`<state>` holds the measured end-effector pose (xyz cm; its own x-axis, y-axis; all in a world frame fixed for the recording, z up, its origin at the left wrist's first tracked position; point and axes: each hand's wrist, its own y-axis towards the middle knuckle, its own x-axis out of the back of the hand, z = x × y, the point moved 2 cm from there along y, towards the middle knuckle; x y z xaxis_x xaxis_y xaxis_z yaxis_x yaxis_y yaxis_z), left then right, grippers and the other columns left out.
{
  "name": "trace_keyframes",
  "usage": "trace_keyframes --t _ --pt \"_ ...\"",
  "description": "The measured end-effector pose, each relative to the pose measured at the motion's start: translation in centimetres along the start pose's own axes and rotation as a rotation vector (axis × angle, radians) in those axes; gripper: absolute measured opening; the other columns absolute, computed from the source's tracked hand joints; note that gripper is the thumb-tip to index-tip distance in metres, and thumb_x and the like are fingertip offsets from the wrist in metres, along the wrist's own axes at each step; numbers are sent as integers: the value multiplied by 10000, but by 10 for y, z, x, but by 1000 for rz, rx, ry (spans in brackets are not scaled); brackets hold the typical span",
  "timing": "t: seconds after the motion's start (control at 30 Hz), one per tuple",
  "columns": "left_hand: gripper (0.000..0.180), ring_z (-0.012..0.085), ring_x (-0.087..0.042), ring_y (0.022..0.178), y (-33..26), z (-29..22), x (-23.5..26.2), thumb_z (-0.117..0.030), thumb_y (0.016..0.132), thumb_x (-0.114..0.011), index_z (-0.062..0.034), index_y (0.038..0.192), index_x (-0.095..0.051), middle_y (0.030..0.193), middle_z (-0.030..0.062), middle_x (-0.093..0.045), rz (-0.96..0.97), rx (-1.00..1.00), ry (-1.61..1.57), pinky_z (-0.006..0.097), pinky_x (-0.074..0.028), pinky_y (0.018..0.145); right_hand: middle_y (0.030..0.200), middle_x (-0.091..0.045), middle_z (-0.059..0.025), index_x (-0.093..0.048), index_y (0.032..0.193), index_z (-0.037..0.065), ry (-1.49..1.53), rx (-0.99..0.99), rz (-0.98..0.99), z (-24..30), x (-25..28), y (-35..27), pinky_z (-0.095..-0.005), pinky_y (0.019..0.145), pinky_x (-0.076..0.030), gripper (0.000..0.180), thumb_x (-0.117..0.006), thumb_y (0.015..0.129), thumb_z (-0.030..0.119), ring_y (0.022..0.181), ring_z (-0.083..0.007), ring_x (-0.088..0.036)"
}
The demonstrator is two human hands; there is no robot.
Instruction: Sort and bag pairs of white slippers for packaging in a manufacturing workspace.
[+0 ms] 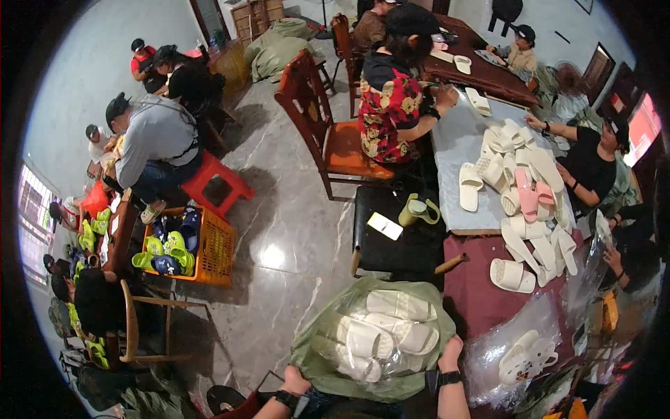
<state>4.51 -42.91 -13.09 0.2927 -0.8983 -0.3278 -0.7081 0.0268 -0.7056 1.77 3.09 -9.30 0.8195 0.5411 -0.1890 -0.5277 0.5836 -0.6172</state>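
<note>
My left hand (296, 381) grips the lower left rim of a large green sack (328, 370) that sits in front of me. The sack is open and lined with clear plastic, and several white slippers (391, 328) lie inside it. My right hand (450, 353), with a dark watch on the wrist, holds the sack's right rim. Both forearms come in from the lower edge.
A table (481, 293) to the right carries a heap of white and pink slippers (527, 195) and a clear bag of slippers (527, 356). A black stool (391, 244) holds a green jug (417, 209). Other people sit around; an orange crate (209, 251) stands at left.
</note>
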Motion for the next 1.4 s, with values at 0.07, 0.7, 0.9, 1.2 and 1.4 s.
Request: trace_keyframes --t 0.07,0.7,0.9,1.2,1.4 --pt "410 318 -573 1110 2 -42 -22 -213 861 -439 -56 1215 -574 1220 124 -609 -112 395 -419 448 -432 971 851 -512 -37 -519 828 5 -57 9 -61 7 10 -23 -340 760 -396 156 -371 848 49 762 -198 -451" --pt "440 364 -577 1009 -70 -282 119 -76 850 -316 2 1262 -450 1120 174 -568 -552 207 -557 574 -480 836 1023 -624 -122 -585 1049 -68 -125 -34 373 -9 -344 -181 -372 779 -506 329 -363 818 9 876 -241 -621" --pt "444 365 -583 1020 -41 -306 180 -155 827 -351 28 1211 -478 1127 180 -575 -701 183 -463 548 -485 845 992 -637 -125 -596 1037 -66 -110 -38 453 -7 -430 -194 -357 786 -508 329 -366 813 6 868 -237 -631" --pt "372 305 -611 869 1 -453 122 -179 850 -358 -24 1157 -502 1049 134 -584 -610 -149 -562 462 -518 743 914 -616 -74 -601 1011 -36 -187 -118 634 -16 -575 -129 -333 717 -489 290 -378 830 -1 782 -198 -593" --pt "309 183 -556 632 84 -510 96 -264 986 -367 -91 1169 -545 786 86 -606 -584 -173 -269 349 -497 551 884 -632 -83 -610 1054 -40 -178 -261 752 -14 -707 -53 -313 694 -472 338 -398 793 -1 779 -178 -591"
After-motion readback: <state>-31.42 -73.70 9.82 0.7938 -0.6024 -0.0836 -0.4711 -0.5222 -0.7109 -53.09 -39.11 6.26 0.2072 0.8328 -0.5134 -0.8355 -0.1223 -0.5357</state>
